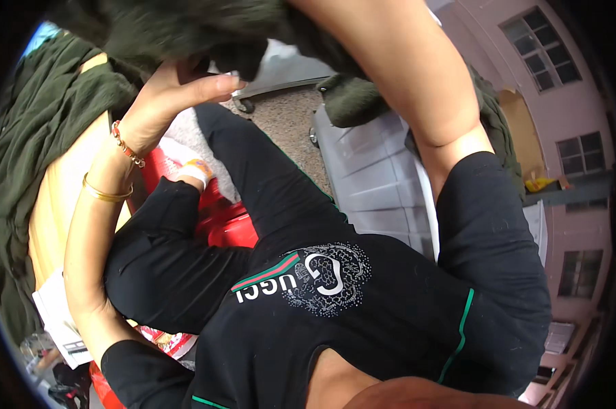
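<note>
So both arms are up at the top of the frame, working a big dark green cloth [185, 27] that hangs across the upper edge and spills down the left side. The left hand [178, 92], upper left of centre, has its fingers [216, 85] curled against the underside of the cloth with the thumb stretched out, so it looks like a loose hold rather than a tight clench. The right hand is buried in the cloth past the top edge, so I can't tell what its fingers are doing. I'd guess it's mid-way: cloth lifted, nothing folded or laid flat yet. For packaging, there's a red plastic bag [229, 228] centre-left, white printed paper [59, 317] at lower left, a yellow board [52, 204] behind the left forearm, and a grey ribbed bin [373, 184] in the middle.
</note>
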`<move>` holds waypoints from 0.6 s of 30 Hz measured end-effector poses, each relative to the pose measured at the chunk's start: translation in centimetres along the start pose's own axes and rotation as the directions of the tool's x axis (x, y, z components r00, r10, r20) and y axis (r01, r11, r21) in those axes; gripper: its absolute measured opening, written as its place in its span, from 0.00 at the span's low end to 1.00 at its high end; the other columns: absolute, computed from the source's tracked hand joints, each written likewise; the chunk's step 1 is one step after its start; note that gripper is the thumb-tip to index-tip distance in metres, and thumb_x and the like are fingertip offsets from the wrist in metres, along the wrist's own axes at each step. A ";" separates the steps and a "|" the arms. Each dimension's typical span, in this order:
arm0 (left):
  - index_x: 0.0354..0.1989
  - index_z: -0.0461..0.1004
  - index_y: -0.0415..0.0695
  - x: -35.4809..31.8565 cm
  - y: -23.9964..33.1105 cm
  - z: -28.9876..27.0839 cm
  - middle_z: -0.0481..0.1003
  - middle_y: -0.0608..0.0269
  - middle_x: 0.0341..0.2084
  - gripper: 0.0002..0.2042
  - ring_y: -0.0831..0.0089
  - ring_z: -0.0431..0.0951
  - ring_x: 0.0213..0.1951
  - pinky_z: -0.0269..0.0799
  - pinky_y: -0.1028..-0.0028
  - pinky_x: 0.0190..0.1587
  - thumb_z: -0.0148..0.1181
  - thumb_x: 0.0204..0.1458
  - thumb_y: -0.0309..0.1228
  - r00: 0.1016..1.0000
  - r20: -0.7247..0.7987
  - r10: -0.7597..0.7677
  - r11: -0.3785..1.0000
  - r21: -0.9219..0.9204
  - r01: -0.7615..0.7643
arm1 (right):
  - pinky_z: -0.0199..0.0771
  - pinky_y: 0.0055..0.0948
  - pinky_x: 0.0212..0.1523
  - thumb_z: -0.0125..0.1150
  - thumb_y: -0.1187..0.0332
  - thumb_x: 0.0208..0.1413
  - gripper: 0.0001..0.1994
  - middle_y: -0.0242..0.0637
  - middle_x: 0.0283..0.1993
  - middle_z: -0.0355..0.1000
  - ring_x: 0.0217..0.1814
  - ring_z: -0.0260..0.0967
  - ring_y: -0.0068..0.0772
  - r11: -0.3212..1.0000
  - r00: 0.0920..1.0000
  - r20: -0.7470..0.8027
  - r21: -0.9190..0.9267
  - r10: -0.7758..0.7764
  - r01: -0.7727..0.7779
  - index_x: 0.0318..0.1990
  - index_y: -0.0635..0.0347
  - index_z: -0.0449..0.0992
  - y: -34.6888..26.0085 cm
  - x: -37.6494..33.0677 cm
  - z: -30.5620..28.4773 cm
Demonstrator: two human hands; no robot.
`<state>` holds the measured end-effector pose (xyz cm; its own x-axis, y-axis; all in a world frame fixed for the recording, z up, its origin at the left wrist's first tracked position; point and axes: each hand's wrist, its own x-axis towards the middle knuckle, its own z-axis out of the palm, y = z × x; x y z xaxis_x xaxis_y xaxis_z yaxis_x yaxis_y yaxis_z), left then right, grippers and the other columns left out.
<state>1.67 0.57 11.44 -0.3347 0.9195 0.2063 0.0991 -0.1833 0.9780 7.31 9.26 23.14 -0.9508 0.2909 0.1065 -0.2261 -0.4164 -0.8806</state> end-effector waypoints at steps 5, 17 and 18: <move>0.54 0.74 0.36 -4.0 -5.0 -5.7 0.76 0.56 0.51 0.15 0.70 0.76 0.52 0.70 0.71 0.59 0.52 0.65 0.32 0.991 0.107 -0.086 0.985 0.159 0.068 | 0.65 0.30 0.17 0.71 0.74 0.41 0.09 0.36 0.18 0.69 0.14 0.62 0.31 0.975 0.979 0.033 0.085 0.202 -0.204 0.23 0.61 0.73 5.3 1.2 5.3; 0.42 0.81 0.36 -0.4 -2.9 11.4 0.81 0.45 0.33 0.19 0.51 0.82 0.41 0.77 0.62 0.46 0.59 0.57 0.43 0.309 0.492 -0.814 0.432 0.868 -0.245 | 0.43 0.24 0.10 0.82 0.57 0.35 0.20 0.30 0.18 0.68 0.09 0.52 0.17 0.719 0.771 -0.099 -0.304 0.629 -0.625 0.24 0.54 0.73 25.2 4.3 -13.8; 0.42 0.81 0.36 0.1 -2.6 11.2 0.81 0.45 0.33 0.19 0.51 0.82 0.41 0.77 0.62 0.46 0.59 0.57 0.43 0.292 0.509 -0.810 0.436 0.855 -0.281 | 0.42 0.24 0.10 0.82 0.55 0.36 0.22 0.30 0.18 0.69 0.09 0.52 0.17 0.676 0.727 -0.126 -0.290 0.675 -0.678 0.28 0.55 0.73 26.5 3.5 -16.7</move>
<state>11.92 5.05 8.61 0.2989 0.5937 -0.7471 0.9384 -0.0406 0.3432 1.57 13.62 -7.60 -0.8171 0.0391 -0.5752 0.5529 -0.2291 -0.8011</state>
